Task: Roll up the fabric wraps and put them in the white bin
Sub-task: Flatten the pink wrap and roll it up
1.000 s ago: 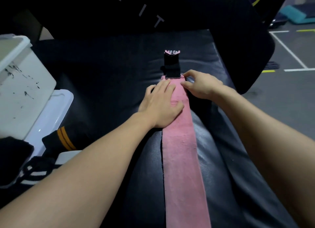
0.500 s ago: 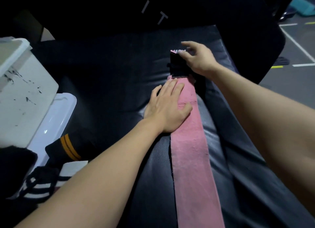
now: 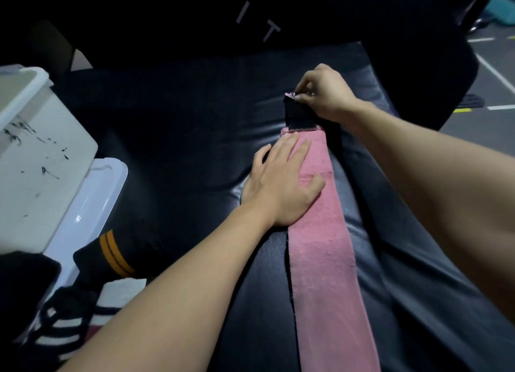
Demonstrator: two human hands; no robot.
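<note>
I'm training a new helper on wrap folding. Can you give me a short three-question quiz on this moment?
1. True or false: the left hand lies flat on the pink wrap.
2. What does the right hand pinch? A) the wrap's black end tab B) the white bin C) the orange-striped wrap
3. Is the pink wrap rolled or laid out?

Key: 1 true; 2 A; 3 laid out straight on the black pad.
</note>
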